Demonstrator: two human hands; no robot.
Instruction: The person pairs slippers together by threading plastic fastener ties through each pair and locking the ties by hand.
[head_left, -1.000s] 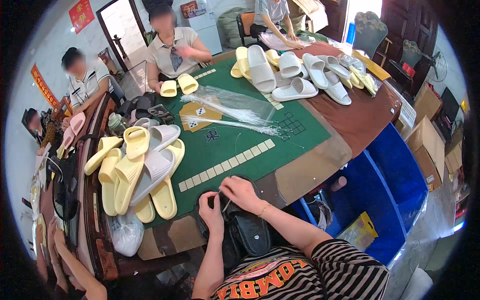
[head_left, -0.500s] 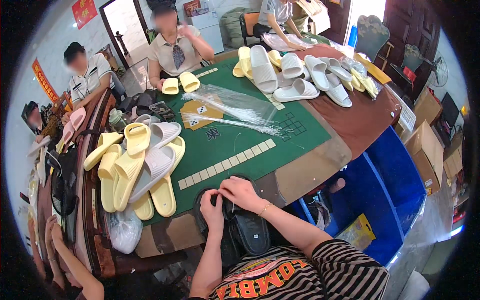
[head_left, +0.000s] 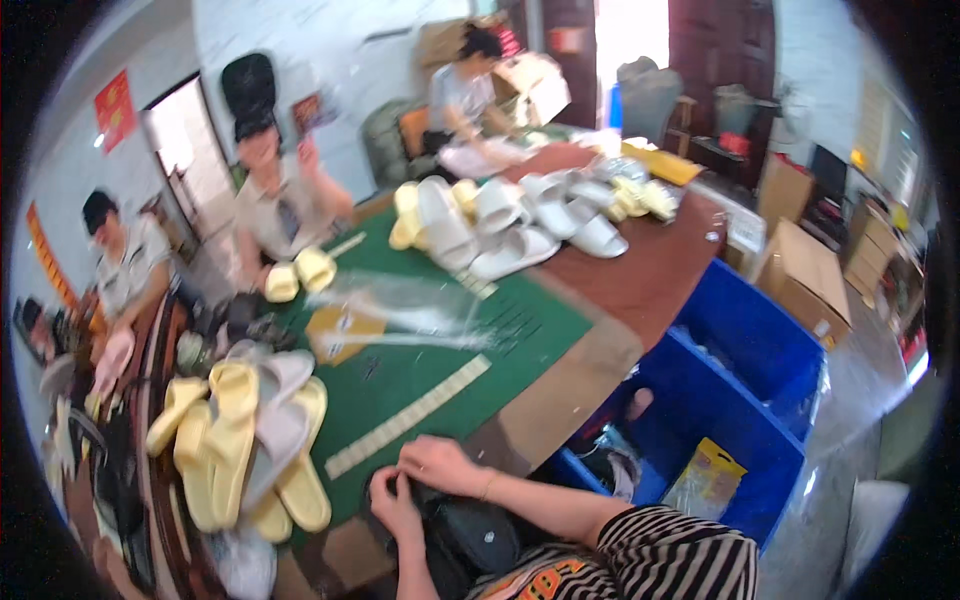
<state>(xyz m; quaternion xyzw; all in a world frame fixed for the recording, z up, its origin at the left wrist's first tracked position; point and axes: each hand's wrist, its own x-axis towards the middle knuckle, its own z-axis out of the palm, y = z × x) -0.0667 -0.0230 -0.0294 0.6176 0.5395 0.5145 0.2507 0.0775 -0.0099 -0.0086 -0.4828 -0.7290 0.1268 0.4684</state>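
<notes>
A pair of black slippers (head_left: 484, 537) rests between my body and the table's near edge. My left hand (head_left: 398, 508) is closed at the slippers' upper end, thumb and fingers pinching them there. My right hand (head_left: 440, 466) lies close beside it, back of the hand up and fingers curled down over the same spot. What the right fingertips hold is hidden, and the picture is blurred. Farther up the green mat (head_left: 420, 385), long thin white ties (head_left: 430, 342) lie by a clear plastic bag (head_left: 420, 298).
Yellow and grey slippers (head_left: 240, 440) are piled at left, more grey ones (head_left: 515, 255) at the far side. Blue bins (head_left: 740, 400) stand right of the table, a cardboard box (head_left: 803, 282) beyond. One co-worker (head_left: 290, 210) sits across with small yellow slippers (head_left: 315, 270); others sit farther off.
The whole view has shifted and tilted, so the table and hands sit lower and further left. My hands stay together at the black slippers. The white strip seen below the right hand no longer shows.
</notes>
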